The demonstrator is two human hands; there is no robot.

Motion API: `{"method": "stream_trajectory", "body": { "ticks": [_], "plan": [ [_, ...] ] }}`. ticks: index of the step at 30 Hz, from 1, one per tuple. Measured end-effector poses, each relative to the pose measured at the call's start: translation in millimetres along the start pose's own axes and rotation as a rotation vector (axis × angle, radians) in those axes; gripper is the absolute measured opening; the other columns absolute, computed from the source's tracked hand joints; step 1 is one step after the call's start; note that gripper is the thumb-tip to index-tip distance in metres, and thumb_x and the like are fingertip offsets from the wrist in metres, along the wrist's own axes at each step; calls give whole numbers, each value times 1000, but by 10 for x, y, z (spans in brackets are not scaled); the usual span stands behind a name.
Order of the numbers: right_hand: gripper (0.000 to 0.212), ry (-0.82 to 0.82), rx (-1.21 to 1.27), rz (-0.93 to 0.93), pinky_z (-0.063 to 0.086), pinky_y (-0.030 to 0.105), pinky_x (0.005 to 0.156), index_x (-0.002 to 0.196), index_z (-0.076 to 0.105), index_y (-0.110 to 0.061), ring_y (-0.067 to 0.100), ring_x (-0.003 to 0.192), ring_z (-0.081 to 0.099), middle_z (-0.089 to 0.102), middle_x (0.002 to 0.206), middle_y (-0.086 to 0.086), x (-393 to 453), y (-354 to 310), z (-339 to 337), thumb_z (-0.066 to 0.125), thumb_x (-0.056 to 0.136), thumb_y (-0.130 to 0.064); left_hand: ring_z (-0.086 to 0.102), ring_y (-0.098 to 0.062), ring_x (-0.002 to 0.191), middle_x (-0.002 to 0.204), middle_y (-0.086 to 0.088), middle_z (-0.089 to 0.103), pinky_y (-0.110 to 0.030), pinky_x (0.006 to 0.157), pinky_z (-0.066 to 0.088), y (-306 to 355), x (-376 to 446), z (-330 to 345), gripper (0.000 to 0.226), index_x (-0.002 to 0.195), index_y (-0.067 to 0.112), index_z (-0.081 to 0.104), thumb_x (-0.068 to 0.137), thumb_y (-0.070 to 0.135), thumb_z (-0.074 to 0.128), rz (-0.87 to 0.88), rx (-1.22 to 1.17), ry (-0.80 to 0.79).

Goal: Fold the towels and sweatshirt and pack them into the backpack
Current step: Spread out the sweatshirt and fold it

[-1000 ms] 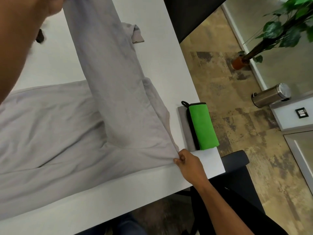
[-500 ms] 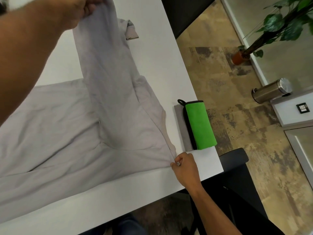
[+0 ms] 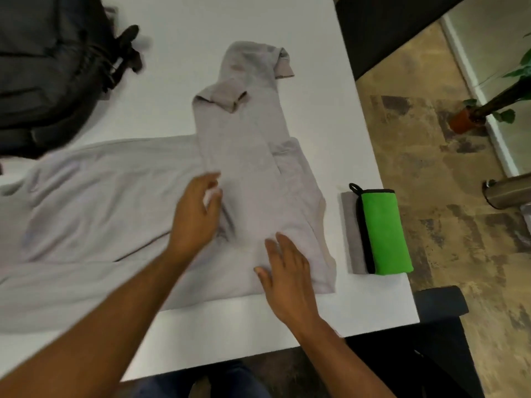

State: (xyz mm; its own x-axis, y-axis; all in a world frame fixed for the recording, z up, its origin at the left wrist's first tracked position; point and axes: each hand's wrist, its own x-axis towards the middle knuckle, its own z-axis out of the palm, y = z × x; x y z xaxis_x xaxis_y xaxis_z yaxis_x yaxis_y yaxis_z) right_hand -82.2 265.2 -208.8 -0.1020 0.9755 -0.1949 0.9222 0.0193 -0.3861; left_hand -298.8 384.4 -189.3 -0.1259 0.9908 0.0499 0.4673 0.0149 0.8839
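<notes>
My right hand (image 3: 288, 275) lies flat on the sweatshirt (image 3: 94, 205) near the desk's (image 3: 258, 334) front edge, fingers straight, palm down, gripping nothing. My left hand (image 3: 196, 215) is just beside it to the left, over the sweatshirt, fingers loosely bent, nothing held; can't tell if it touches the cloth, there's blur.

Sweatshirt is grey, spread on the white desk, body running off to the left. One sleeve (image 3: 247, 156) is folded over the body and runs away from me, cuff (image 3: 227, 97) turned back at its far end. A second cuff (image 3: 283, 66) sticks out just beyond that.

Right of the sweatshirt, apart from it, near the desk's right edge: folded towels stacked, green towel (image 3: 385, 234) with black trim and a loop on top, grey towel (image 3: 352, 234) under it, showing on the left side.

Far left corner of the desk: black backpack (image 3: 43, 70), blurred, straps trailing toward the middle. Can't tell if it is open or what is inside.

Off the desk: dark chair (image 3: 442, 305) at the near right corner, patterned floor (image 3: 416, 156), potted plant (image 3: 465, 119) and a metal bin (image 3: 508, 192) on the far right, partly cut off.
</notes>
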Motion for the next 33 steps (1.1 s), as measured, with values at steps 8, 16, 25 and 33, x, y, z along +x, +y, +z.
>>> {"method": "stream_trajectory", "body": {
  "ticks": [8, 16, 25, 33],
  "plan": [
    [81, -138, -284, -192, 11, 55, 124, 163, -1, -29, 16, 157, -4, -8, 171, 0, 228, -98, 293, 24, 99, -73, 56, -24, 102, 114, 1, 61, -41, 82, 44, -802, -933, -674, 33, 111, 22, 66, 95, 47, 52, 39, 597, -145],
    [84, -139, -336, -187, 11, 57, 124, 163, 0, -27, 19, 157, -4, -8, 171, 0, 221, -138, 295, 18, 96, -75, 56, -15, 93, 107, 8, 58, -31, 78, 44, -772, -600, -1205, 49, 104, 24, 58, 88, 70, 58, 59, 668, -712],
    [86, -161, -331, -180, 11, 56, 125, 163, 1, -27, 19, 157, -4, -7, 171, 0, 221, -152, 289, 12, 94, -78, 62, -24, 113, 123, 1, 67, -32, 90, 41, -981, -518, -1894, 44, 121, 28, 60, 86, 54, 69, -148, 839, -650],
    [85, -189, -347, -179, 11, 55, 125, 162, -4, -27, 19, 157, -8, -12, 170, -1, 234, -197, 292, 11, 94, -77, 52, -16, 97, 100, 9, 59, -38, 87, 42, -1383, -531, -2996, 38, 92, 33, 58, 82, 69, 67, -418, 886, -562]
  ]
}}
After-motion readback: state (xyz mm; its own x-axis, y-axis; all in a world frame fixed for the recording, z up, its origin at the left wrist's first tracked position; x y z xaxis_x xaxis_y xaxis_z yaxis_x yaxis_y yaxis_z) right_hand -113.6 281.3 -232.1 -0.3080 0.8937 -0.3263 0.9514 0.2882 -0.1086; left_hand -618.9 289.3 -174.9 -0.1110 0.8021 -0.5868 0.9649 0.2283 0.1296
